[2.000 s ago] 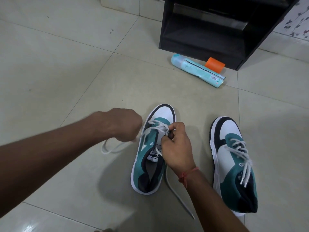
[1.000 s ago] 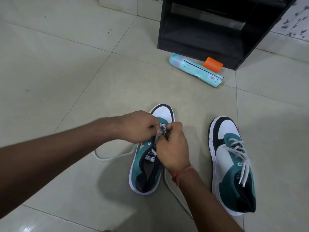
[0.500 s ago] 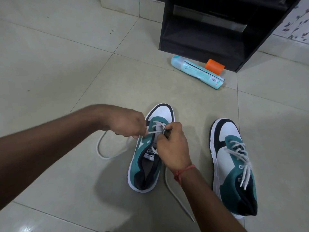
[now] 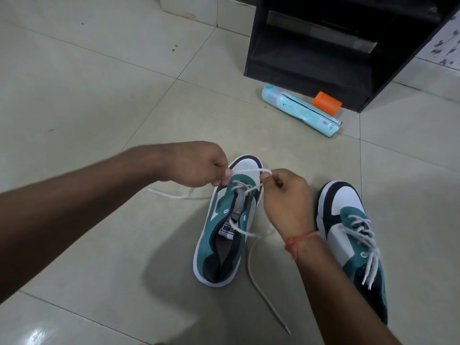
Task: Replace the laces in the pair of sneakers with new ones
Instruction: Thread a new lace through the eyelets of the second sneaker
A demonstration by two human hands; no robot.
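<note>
Two teal, white and black sneakers stand on the tiled floor. The left sneaker (image 4: 225, 235) is only laced through its front eyelets. My left hand (image 4: 199, 168) and my right hand (image 4: 286, 195) each pinch the white lace (image 4: 247, 171), stretched between them above the toe. One loose end trails left on the floor, the other runs back along the shoe's right side. The right sneaker (image 4: 353, 235) is fully laced and lies untouched beside my right forearm.
A black open cabinet (image 4: 336, 46) stands at the back right. In front of it lie a light-blue bottle (image 4: 301, 110) and an orange cap (image 4: 327, 102). Pale floor tiles (image 4: 87, 95) spread to the left.
My hands have drawn apart and lifted from the eyelets, pulling a span of lace taut over the toe. The loose left loop on the floor has shortened.
</note>
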